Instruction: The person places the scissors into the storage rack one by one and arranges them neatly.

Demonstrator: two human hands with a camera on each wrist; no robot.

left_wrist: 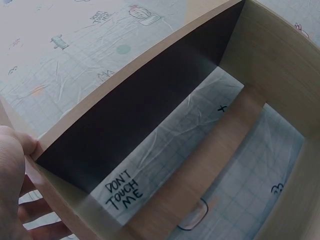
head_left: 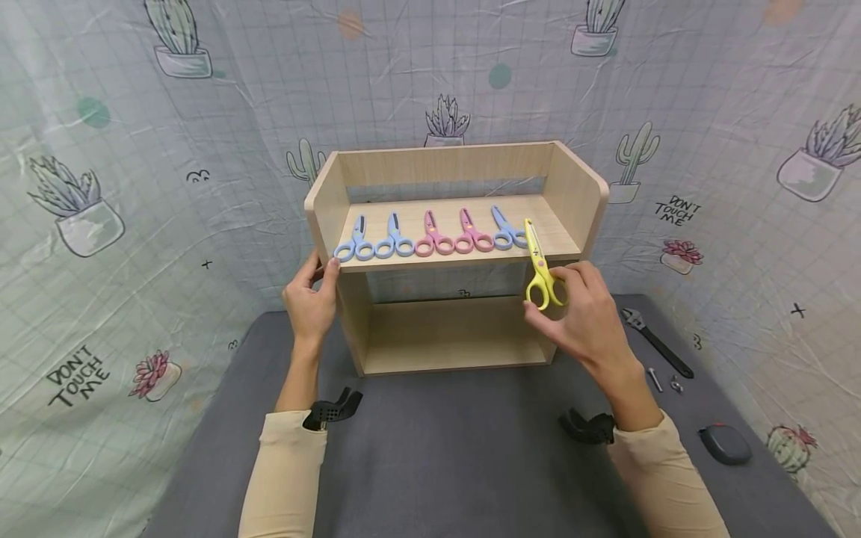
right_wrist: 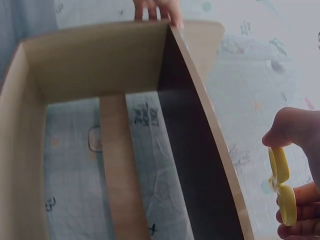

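Observation:
A small wooden shelf unit (head_left: 444, 164) stands on the grey table, with several scissors laid in a row along its upper board. From the left come blue scissors (head_left: 354, 243), a second blue pair (head_left: 394, 240), pink scissors (head_left: 433, 237), another pink pair (head_left: 473, 235) and blue scissors (head_left: 506, 233). My right hand (head_left: 588, 317) pinches yellow scissors (head_left: 538, 265) by the handle loops, blades pointing up, at the right front edge of that board. In the right wrist view the yellow loops (right_wrist: 286, 202) sit between thumb and fingers. My left hand (head_left: 312, 299) grips the shelf's left side panel near the board's front corner.
On the right side of the table lie an adjustable wrench (head_left: 655, 342), a bolt (head_left: 655, 379), a small metal piece (head_left: 676, 384) and a dark tape measure (head_left: 725, 444). A cactus-print sheet (head_left: 235, 112) hangs behind and at both sides. The shelf's lower board (head_left: 457, 336) is visible below.

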